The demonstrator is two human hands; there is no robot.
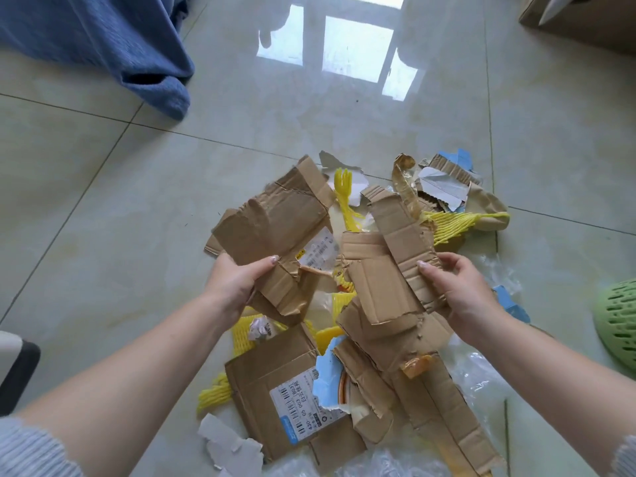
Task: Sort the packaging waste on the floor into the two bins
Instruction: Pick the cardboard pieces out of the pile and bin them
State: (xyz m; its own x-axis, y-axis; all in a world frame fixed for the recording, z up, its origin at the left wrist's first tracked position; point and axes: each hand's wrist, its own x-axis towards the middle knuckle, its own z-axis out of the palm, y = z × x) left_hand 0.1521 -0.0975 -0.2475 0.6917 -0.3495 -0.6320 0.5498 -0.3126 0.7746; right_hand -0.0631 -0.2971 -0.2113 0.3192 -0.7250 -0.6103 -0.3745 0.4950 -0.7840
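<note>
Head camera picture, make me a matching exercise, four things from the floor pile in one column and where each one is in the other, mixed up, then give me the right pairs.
Things
1. torn cardboard with a barcode label
2. folded cardboard strip
3. flat cardboard with a white shipping label
4. green perforated bin

Places
A. at the right edge of the view
B. held in the right hand
C. lying on the floor between the forearms
D. held in the left hand

Pairs: 1-D, 2-B, 3-C, 4-A
</note>
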